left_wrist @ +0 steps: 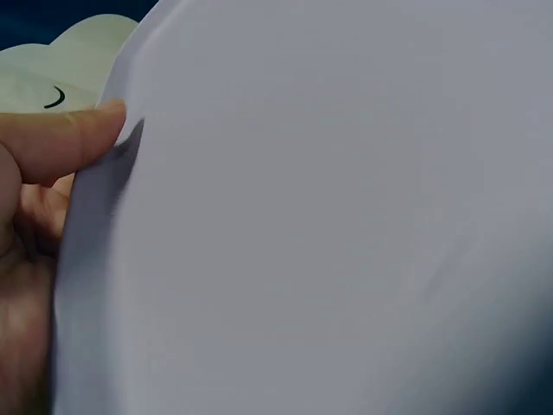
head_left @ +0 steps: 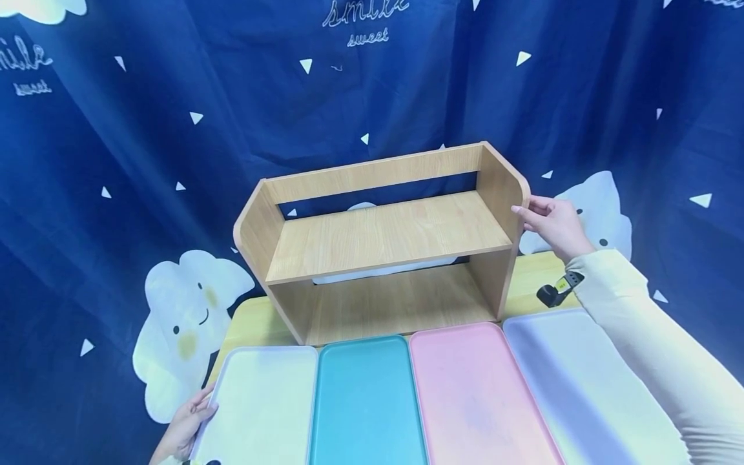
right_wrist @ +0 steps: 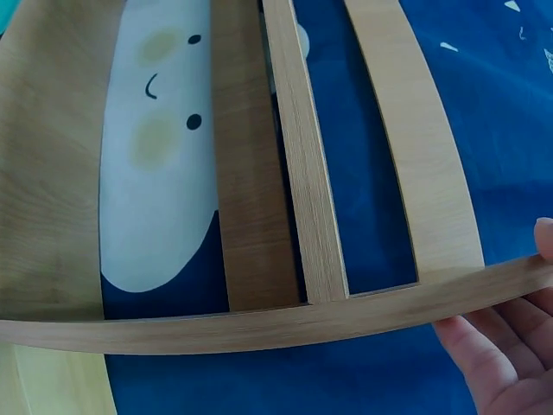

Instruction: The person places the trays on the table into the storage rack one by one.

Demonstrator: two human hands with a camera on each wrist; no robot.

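Observation:
A two-tier wooden shelf (head_left: 383, 236) stands at the back of the table. My right hand (head_left: 553, 225) grips the front edge of its right side panel, near the upper rounded corner; the right wrist view shows the fingers (right_wrist: 484, 354) on the outer face of that panel. At the lower left, my left hand (head_left: 187, 423) holds the left rim of a white tray (head_left: 261, 407). In the left wrist view the thumb (left_wrist: 78, 138) lies over the tray's raised rim, with the other fingers partly hidden behind it.
Beside the white tray lie a teal tray (head_left: 366, 407), a pink tray (head_left: 476, 387) and a pale lavender tray (head_left: 599, 381), side by side in front of the shelf. The wooden table (head_left: 256, 323) shows around the shelf. A dark blue curtain (head_left: 378, 84) hangs behind.

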